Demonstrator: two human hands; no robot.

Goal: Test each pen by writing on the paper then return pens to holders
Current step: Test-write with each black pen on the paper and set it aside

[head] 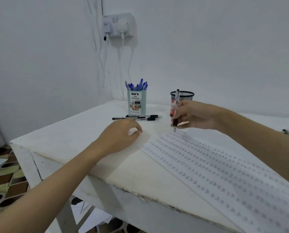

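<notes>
Two bare forearms, no sleeves in view, no rings or watch showing, hands (122, 133) uncovered

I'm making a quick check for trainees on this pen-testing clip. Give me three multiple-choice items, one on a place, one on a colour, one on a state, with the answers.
1. Where do the loose black pens lie?
A. in front of the blue holder
B. inside the mesh cup
C. on the floor

2. What colour are the caps of the pens in the blue holder?
A. red
B. blue
C. green

3. What is the right hand doing?
A. resting empty
B. holding a pen tip-down at the paper
C. lifting the mesh cup

Answers: 1 A, they lie on the table just before it. 2 B, blue caps stick out of its top. 3 B, fingers grip the pen, its tip at the sheet's far end.
</notes>
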